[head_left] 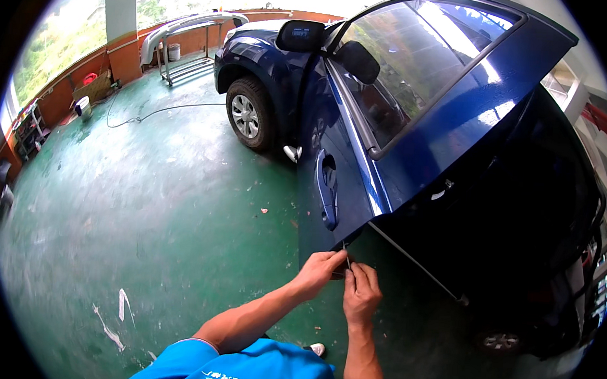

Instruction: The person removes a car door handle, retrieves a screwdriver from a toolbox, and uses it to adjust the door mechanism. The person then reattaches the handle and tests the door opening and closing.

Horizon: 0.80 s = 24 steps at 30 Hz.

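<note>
A blue car door (pixel 435 138) stands swung open in front of me, with its outer door handle (pixel 327 199) facing left. Both my hands are together at the door's rear edge, below the handle. My right hand (pixel 362 292) is closed, its fingers pinching a thin metal rod-like tool (pixel 347 260) that points up toward the edge. Beside it, my left hand (pixel 321 271) is closed with its fingertips near the tool's tip. Whatever lies between the left fingers is hidden.
The blue car's front wheel (pixel 249 114) and side mirror (pixel 300 36) are ahead. Dark cabin space opens on the right. A metal rack (pixel 186 68) holds a bumper at the far left. A cable (pixel 163 111) and a white bucket (pixel 83 106) are on the green floor (pixel 172 203).
</note>
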{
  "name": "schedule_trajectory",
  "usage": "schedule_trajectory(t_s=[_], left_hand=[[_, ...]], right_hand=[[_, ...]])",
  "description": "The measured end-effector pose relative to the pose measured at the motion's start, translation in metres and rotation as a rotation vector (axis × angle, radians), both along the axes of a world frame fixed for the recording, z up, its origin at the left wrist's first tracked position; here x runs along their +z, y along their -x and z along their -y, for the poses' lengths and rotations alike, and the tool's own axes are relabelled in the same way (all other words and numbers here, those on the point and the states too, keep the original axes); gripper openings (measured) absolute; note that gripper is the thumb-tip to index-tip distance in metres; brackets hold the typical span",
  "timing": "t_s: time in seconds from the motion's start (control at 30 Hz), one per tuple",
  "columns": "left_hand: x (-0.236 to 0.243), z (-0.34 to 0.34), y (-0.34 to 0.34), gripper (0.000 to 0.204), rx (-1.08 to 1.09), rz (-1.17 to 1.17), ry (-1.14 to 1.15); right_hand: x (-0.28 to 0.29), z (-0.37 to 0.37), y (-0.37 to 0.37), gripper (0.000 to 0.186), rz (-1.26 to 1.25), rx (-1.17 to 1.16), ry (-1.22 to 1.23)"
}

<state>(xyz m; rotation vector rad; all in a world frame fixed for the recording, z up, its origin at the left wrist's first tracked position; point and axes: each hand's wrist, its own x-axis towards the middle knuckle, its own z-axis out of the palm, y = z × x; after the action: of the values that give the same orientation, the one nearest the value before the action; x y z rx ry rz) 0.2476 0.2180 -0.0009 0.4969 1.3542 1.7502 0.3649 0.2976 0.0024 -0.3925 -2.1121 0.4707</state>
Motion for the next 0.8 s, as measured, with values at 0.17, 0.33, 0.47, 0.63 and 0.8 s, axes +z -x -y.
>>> schedule_trajectory(t_s=[0.17,0.33,0.47,0.63,0.8], left_hand=[[0.012,0.032,0.015,0.058,0.512,-0.812,0.018],[0.009,0.002,0.025,0.082,0.551,-1.107,0.105],[0.005,-0.007,0.030,0.083,0.491,-1.116,0.136],[0.002,-0.015,0.026,0.082,0.502,-1.104,0.122],[-0.007,-0.026,0.020,0.083,0.558,-1.102,0.086]], right_hand=[[0.002,0.001,-0.001,0.019,-0.022,0.021,0.014],[0.005,-0.001,0.001,0.021,-0.033,0.047,-0.005],[0.002,-0.008,-0.003,0.022,-0.027,0.010,0.005],[0.001,-0.021,-0.005,0.021,-0.002,-0.005,-0.024],[0.002,-0.028,-0.007,0.022,0.029,0.008,-0.091]])
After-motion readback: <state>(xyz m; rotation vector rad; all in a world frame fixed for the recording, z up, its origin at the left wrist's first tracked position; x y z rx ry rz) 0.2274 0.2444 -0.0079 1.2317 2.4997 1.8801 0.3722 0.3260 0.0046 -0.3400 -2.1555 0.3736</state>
